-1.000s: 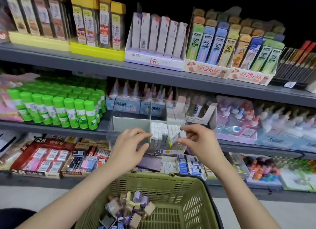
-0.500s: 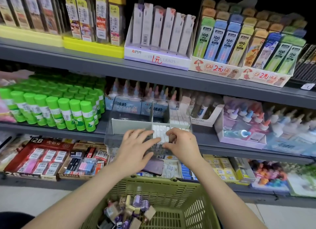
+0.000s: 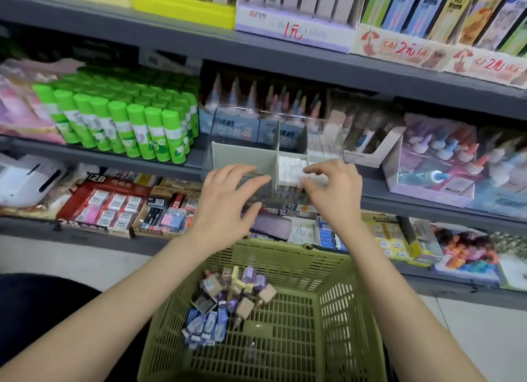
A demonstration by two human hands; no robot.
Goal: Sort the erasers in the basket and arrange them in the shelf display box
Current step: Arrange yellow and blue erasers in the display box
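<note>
1. Head view: we see both forearms reach from the near edge up to a clear display box (image 3: 242, 157) w/ pale dividers. It sits at the front of the middle shelf (image 3: 108, 160).
2. The box's near right compt. holds a tight row of white erasers (image 3: 291, 168), standing upright. The far right compt. also shows white blocks, but they're blurred.
3. The right hand (image 3: 335, 193) is at the right end of that row. Its grip pinches white erasers, index finger on top & thumb on the near side. How many pcs sit btwn them we can't tell (blur).
4. The left hand (image 3: 228, 202) has a slack grip. Fingers are nearly straight & spread over the near left compt., tips close to the centre divider. The thumb sits lower, at the clear front wall; touching or not, we can't tell.
5. The basket (image 3: 342, 310) is olive-green plastic, right below the hands & btwn the forearms, nearest to us.
6. A heap of wrapped erasers (image 3: 228, 299) lies on the basket bottom, toward its far left. They're purple, blue & beige pkts, jumbled & touching.
7. Left of the box on the same shelf stand green-capped glue sticks (image 3: 119, 119), upright in rows.
</note>
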